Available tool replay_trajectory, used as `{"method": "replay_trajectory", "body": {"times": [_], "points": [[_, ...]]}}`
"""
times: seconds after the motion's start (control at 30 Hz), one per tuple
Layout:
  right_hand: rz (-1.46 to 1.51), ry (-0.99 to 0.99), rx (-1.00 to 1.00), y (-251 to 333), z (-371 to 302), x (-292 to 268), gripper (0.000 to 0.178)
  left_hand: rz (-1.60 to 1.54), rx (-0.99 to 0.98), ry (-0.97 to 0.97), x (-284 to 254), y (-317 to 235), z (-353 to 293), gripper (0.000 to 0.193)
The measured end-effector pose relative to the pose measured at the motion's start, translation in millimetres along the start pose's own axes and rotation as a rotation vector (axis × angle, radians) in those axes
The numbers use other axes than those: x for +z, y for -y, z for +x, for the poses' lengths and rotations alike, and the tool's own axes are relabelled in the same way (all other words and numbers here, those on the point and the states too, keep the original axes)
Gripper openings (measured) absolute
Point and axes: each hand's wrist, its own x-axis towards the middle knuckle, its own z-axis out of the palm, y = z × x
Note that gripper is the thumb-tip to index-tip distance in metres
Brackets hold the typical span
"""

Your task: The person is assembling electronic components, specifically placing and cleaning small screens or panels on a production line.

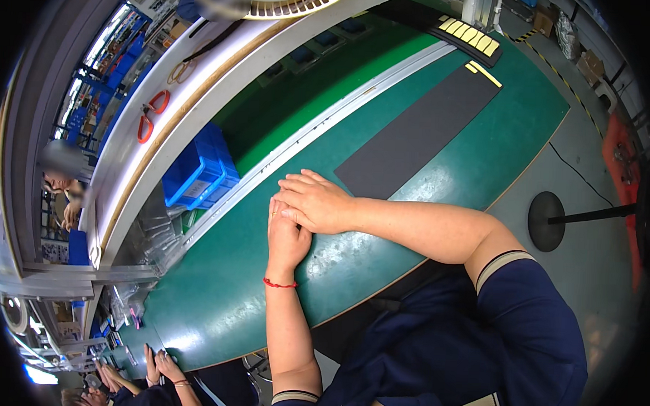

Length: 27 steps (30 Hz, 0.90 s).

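My right hand [318, 204] lies across the back of my left hand [286, 243] on the green table. Its fingers are stretched out over the left one's and hold nothing. My left hand rests palm down, its thumb showing at the side and its fingers partly covered; a red cord bracelet circles that wrist. Just beyond my right hand lies a long dark grey sheet [420, 131], apart from it. Yellow strips [485, 74] sit at its far end. Farther off, a black piece [456, 46] carries a row of yellow pads [470, 36].
A metal rail [320, 124] edges the green table [228, 307]. Blue bins [201, 170] stand beyond it, below a white shelf [118, 181] with red-handled scissors [153, 117]. A co-worker's hands [162, 365] rest at lower left. A round black stand base [546, 221] is at right.
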Motion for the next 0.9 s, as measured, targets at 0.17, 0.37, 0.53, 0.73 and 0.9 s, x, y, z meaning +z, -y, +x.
{"method": "replay_trajectory", "body": {"times": [0.17, 0.37, 0.53, 0.73, 0.9], "points": [[-0.003, -0.004, 0.006, 0.6, -1.0, -0.7, 0.038, -0.002, -0.019, 0.006, -0.4, -3.2, -0.5, 0.037], [-0.011, -0.003, 0.009, 1.6, -1.5, -1.4, 0.038, 0.0, -0.014, 0.008, -0.3, -2.4, -1.6, 0.037], [-0.008, 0.007, 0.011, 2.0, -1.5, -2.4, 0.038, 0.001, -0.013, -0.007, 1.0, 0.0, -3.0, 0.038], [-0.018, -0.001, 0.005, 0.9, -1.7, -1.3, 0.039, 0.019, -0.014, -0.008, 1.9, 0.8, -3.3, 0.04], [-0.017, 0.008, 0.009, 1.3, 0.0, -3.2, 0.038, 0.013, 0.055, -0.104, 3.6, -0.9, -0.1, 0.027]]}}
